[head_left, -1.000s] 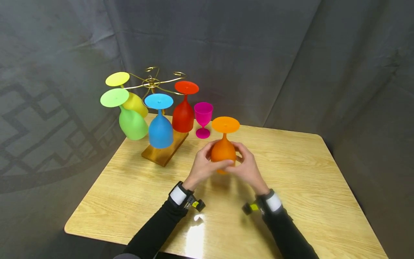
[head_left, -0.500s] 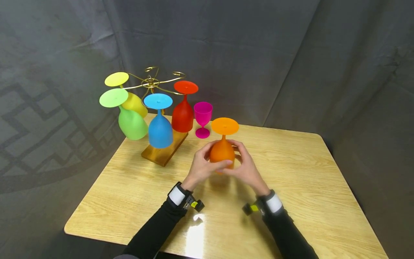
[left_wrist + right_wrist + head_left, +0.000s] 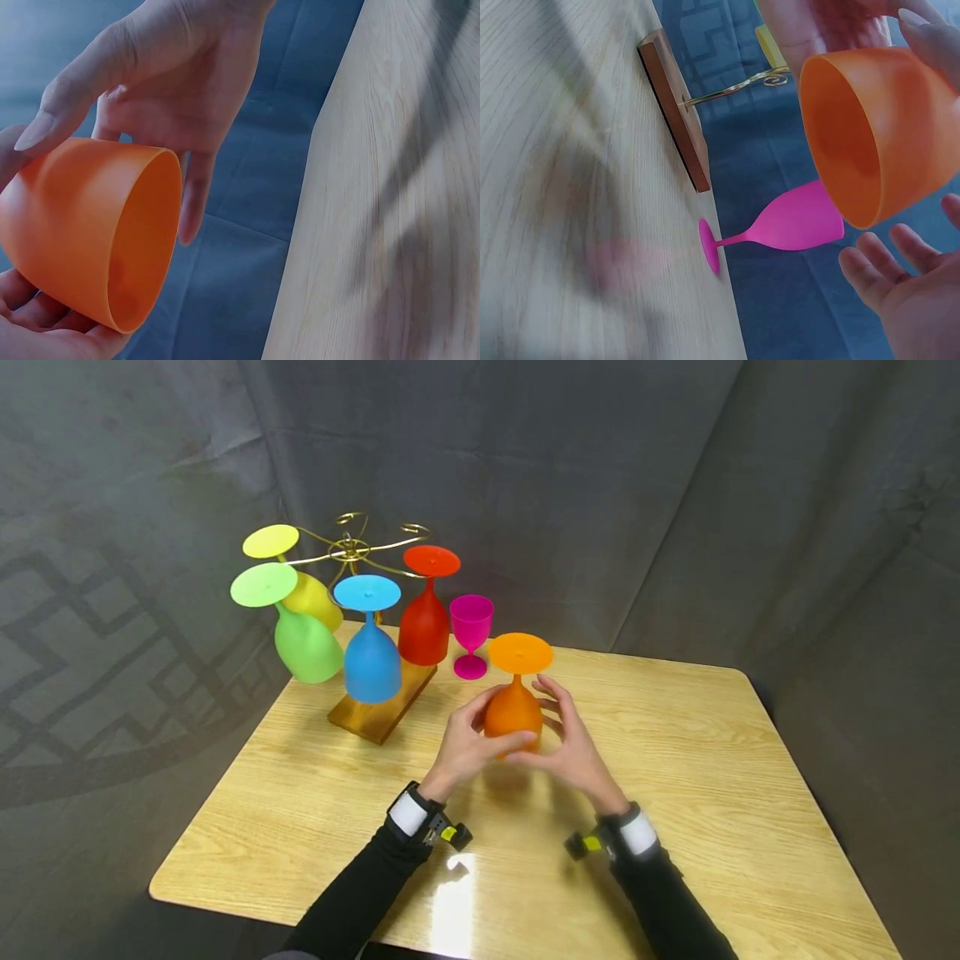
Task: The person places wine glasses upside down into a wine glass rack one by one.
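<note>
An orange plastic goblet (image 3: 513,714) is held upside down above the table, its foot on top and its mouth facing down. My left hand (image 3: 461,750) grips the bowl from the left, thumb across the near side. On the other side, my right hand (image 3: 572,756) is spread around the bowl. In the right wrist view its fingertips (image 3: 859,259) stand apart from the orange bowl; whether its thumb touches the bowl, I cannot tell. A pink goblet (image 3: 472,625) stands upright on the table behind the hands, just right of the rack.
A brass rack (image 3: 350,553) on a wooden base (image 3: 367,720) stands at the back left. Green (image 3: 307,643), yellow (image 3: 318,602), blue (image 3: 372,664) and red (image 3: 424,631) goblets hang upside down from it. Grey cloth (image 3: 570,502) closes off the table's far side.
The orange goblet has shifted very slightly left and toward me. My right fingers have loosened away from its bowl. The rack and the pink goblet have stayed put.
</note>
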Demonstrator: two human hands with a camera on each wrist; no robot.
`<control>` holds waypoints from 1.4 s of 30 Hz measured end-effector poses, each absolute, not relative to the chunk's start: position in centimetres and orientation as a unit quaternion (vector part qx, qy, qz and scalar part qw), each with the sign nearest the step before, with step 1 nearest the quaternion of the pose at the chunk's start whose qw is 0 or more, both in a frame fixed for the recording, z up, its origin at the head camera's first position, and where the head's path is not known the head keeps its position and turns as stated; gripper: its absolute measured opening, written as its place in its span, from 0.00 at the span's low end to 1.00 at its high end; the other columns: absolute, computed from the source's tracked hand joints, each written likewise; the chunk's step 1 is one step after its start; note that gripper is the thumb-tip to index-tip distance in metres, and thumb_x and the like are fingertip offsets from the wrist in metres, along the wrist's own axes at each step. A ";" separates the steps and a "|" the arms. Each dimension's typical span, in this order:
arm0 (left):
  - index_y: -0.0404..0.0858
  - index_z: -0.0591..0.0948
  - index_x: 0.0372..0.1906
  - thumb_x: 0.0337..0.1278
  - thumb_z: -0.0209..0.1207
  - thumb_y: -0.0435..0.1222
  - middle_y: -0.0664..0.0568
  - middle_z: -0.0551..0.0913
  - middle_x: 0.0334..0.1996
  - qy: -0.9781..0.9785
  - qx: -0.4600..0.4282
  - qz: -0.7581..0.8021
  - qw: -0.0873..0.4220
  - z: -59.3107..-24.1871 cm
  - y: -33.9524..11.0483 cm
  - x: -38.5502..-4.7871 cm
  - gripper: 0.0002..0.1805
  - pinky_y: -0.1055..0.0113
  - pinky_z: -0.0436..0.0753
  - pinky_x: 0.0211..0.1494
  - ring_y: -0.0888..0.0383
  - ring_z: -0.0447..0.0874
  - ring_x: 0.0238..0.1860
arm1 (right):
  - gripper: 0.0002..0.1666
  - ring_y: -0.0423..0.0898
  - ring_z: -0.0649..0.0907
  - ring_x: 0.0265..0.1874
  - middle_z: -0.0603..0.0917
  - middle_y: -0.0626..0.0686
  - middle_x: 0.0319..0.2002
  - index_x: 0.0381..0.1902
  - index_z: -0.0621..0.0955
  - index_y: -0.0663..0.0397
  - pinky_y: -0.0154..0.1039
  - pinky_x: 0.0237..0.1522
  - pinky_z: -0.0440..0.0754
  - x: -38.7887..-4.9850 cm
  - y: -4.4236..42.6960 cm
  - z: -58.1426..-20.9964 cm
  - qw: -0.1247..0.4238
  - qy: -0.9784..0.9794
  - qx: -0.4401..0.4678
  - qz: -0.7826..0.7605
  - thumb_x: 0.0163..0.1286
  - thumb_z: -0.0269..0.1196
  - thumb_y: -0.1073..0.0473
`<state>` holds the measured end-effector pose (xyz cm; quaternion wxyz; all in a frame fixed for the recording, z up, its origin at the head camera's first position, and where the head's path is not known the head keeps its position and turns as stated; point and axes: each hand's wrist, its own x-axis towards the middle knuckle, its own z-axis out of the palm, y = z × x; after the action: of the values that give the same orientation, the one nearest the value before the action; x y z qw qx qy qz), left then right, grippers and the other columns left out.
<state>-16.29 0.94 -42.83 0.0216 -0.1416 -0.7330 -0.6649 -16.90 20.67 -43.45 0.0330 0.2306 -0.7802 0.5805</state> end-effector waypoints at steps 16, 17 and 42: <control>0.59 0.76 0.69 0.47 0.78 0.52 0.54 0.84 0.57 -0.738 -0.073 -0.669 0.048 -43.9 0.8 -19.0 0.40 0.53 0.86 0.58 0.51 0.83 0.55 | 0.68 0.57 0.68 0.72 0.61 0.51 0.78 0.81 0.53 0.34 0.63 0.75 0.68 -15.8 23.1 -45.1 0.042 -0.764 0.217 0.607 0.52 0.80 0.68; 0.59 0.76 0.69 0.46 0.78 0.52 0.53 0.84 0.57 -0.738 -0.070 -0.669 0.050 -43.8 0.8 -19.1 0.41 0.53 0.86 0.58 0.51 0.83 0.55 | 0.68 0.58 0.68 0.72 0.61 0.52 0.78 0.81 0.53 0.35 0.64 0.75 0.68 -15.8 23.3 -45.2 0.043 -0.762 0.217 0.608 0.53 0.79 0.69; 0.58 0.79 0.65 0.47 0.78 0.53 0.52 0.83 0.56 -0.734 -0.067 -0.672 0.074 -42.7 2.2 -22.7 0.36 0.51 0.85 0.60 0.49 0.82 0.55 | 0.66 0.58 0.66 0.74 0.59 0.50 0.79 0.81 0.51 0.32 0.62 0.76 0.67 -16.1 24.7 -45.3 0.048 -0.767 0.189 0.611 0.57 0.78 0.66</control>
<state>-22.67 2.17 -42.74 0.0744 -0.0673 -0.7335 -0.6722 -16.15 24.73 -45.28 0.0484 0.1886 -0.7672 0.6111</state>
